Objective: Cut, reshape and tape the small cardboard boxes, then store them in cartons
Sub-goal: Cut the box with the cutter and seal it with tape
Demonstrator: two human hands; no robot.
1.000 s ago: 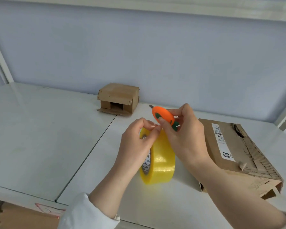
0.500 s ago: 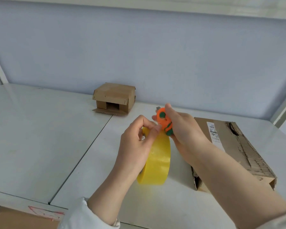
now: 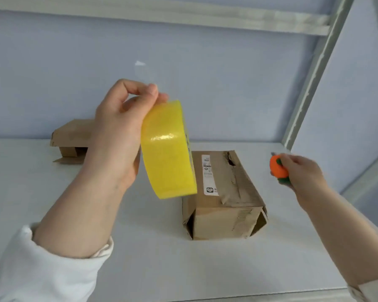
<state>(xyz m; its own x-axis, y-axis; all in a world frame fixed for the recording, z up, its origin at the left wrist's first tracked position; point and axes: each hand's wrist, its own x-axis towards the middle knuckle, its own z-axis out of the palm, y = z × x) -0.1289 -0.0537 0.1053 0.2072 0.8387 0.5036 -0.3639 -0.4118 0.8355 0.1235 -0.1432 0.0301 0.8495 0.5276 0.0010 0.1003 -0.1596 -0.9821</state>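
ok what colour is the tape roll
Yellow; the tape roll shows best in the head view, held by the left hand.

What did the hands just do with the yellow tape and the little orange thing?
The left hand lifted the yellow tape roll up off the table. The right hand pulled the orange cutter away from the roll, out to the right. Nothing was let go. The labelled box and the small box behind it stayed on the table.
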